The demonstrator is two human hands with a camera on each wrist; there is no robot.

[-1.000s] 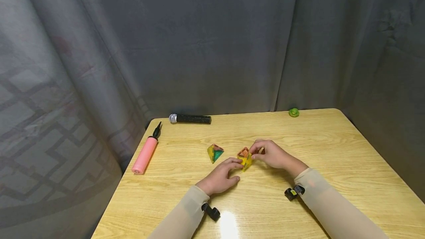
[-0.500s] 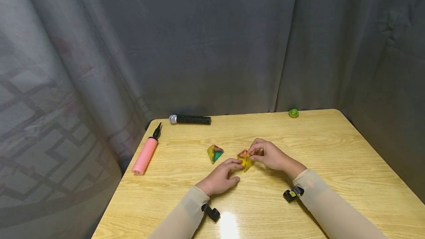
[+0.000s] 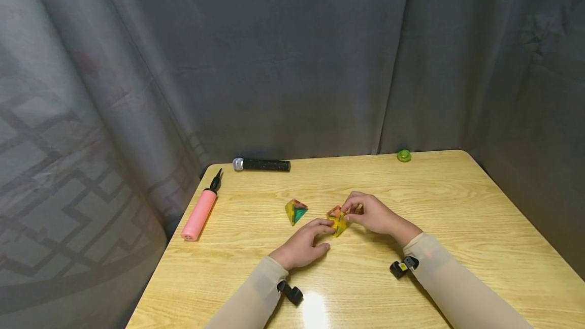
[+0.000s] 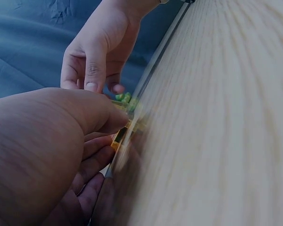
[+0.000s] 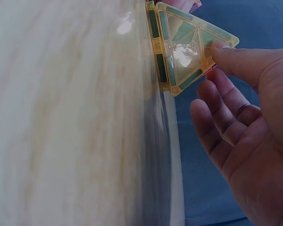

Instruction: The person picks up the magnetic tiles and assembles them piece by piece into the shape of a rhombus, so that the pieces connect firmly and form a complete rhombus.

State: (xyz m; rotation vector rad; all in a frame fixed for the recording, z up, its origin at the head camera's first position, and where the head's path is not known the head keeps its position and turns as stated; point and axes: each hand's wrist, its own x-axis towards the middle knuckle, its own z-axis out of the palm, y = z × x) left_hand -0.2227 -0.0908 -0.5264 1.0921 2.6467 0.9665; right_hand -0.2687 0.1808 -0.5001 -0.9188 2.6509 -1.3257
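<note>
Between the hands on the table is a small structure of translucent magnetic tiles. A yellow triangular tile (image 5: 186,52) slants up from a flat yellow tile (image 5: 158,56), against a reddish-orange tile (image 3: 334,211) behind it. My right hand (image 3: 375,213) pinches the triangular tile near its tip between thumb and fingertips. My left hand (image 3: 301,248) lies low on the near left, its fingertips on the yellow base and its thumb held apart. To the left stands a finished-looking pyramid (image 3: 296,211) with yellow, green and red faces, touched by neither hand.
A pink hand pump (image 3: 201,213) with a black nozzle lies along the left table edge. At the back are a black microphone (image 3: 266,164) with a silver head and a small green object (image 3: 404,155). Grey curtains (image 3: 292,65) hang behind the wooden table (image 3: 457,207).
My right hand has shifted slightly left, tipping the yellow triangular tile inward against the orange one. Over the last half second both hands have stayed almost still.
</note>
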